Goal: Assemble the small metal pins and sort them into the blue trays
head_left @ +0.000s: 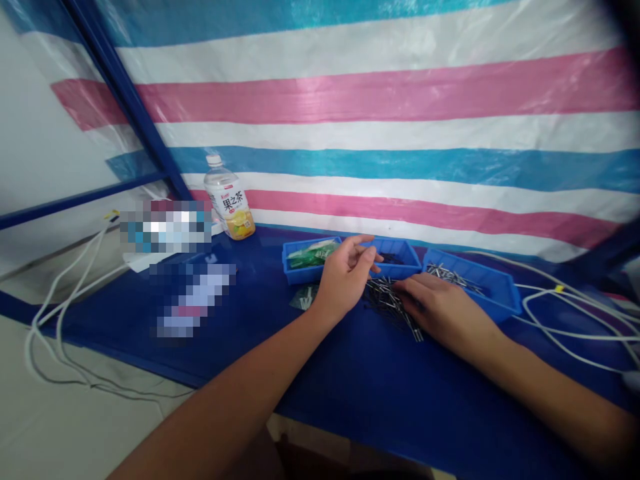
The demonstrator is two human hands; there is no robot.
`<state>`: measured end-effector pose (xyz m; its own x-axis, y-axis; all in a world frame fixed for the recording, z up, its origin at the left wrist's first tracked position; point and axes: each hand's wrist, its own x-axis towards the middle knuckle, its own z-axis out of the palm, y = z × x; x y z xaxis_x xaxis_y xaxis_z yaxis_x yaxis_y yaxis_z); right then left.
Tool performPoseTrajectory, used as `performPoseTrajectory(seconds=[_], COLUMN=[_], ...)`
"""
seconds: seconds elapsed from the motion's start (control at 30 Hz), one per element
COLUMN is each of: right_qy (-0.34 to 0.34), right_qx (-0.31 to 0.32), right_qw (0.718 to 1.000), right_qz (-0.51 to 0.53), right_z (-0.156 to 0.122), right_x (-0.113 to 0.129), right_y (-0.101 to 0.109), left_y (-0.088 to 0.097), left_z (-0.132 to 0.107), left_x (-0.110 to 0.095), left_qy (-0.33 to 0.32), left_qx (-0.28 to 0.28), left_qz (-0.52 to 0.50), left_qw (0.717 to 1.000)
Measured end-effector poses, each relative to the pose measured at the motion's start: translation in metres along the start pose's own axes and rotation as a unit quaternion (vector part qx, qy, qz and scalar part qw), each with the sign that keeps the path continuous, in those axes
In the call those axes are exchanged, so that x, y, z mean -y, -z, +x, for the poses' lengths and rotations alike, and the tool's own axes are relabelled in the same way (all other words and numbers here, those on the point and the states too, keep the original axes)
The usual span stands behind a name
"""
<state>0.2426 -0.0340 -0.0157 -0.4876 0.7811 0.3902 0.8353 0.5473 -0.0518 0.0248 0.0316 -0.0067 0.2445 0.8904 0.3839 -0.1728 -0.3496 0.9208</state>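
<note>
My left hand (345, 273) hovers above the blue table (280, 320) with fingers loosely curled and apart, holding nothing that I can see. It sits in front of a blue tray with green parts (311, 257). My right hand (440, 307) lies palm down on a pile of thin metal pins (387, 300) spread on the table; its fingertips are tucked under and hidden. A second blue tray (400, 257) is behind the pile, and a third blue tray with metal pins (470, 280) stands to the right.
A bottle of yellow drink (229, 197) stands at the back left. White cables (575, 313) run along the right side, and more white cables (65, 313) hang off the left edge. A striped tarp (380, 100) forms the back wall. A small clear bag (304, 297) lies near my left wrist.
</note>
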Motion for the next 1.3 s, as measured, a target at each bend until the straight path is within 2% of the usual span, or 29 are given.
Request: performPoseTrajectory(seconds=[0.1,0.23,0.37,0.47,0.53,0.63,0.77,0.9,1.07,1.2,1.3], right_qy=[0.009,-0.004,-0.099,-0.175,-0.194,-0.185,-0.177,-0.152,-0.14,-0.085,-0.011], right_qx=[-0.001,-0.05,-0.101,-0.131,-0.138,-0.133,-0.142,-0.134,-0.166,-0.199,-0.19], right_qw=[1.0,0.999,0.986,0.964,0.957,0.957,0.954,0.956,0.961,0.967,0.977], right_qz=[-0.011,0.005,0.086,0.151,0.166,0.18,0.194,0.213,0.172,0.131,0.1], right_z=[0.001,0.004,0.006,0.006,0.006,0.006,0.006,0.004,0.003,0.004,0.005], right_x=[0.002,0.005,0.006,0.005,0.005,0.006,0.01,0.016,0.025,0.025,0.019], right_y=[0.003,0.009,0.012,0.012,0.012,0.012,0.012,0.013,0.02,0.025,0.022], left_y=[0.0,0.0,-0.001,-0.003,-0.004,-0.006,-0.005,-0.004,-0.003,-0.002,-0.002], left_z=[-0.001,-0.004,-0.01,-0.013,-0.013,-0.012,-0.01,-0.009,-0.007,-0.006,-0.006], left_x=[-0.001,-0.005,-0.006,-0.005,-0.004,-0.001,-0.001,-0.004,-0.003,0.0,0.002], left_qy=[0.002,0.007,0.029,-0.01,-0.051,-0.093,-0.095,-0.057,0.016,0.03,0.018], left_qx=[0.002,0.015,0.077,0.126,0.145,0.156,0.157,0.133,0.089,0.075,0.089], left_qz=[0.001,0.026,0.111,0.172,0.211,0.231,0.208,0.162,0.1,0.085,0.099], left_qw=[1.0,1.0,0.99,0.977,0.965,0.956,0.961,0.976,0.991,0.993,0.991])
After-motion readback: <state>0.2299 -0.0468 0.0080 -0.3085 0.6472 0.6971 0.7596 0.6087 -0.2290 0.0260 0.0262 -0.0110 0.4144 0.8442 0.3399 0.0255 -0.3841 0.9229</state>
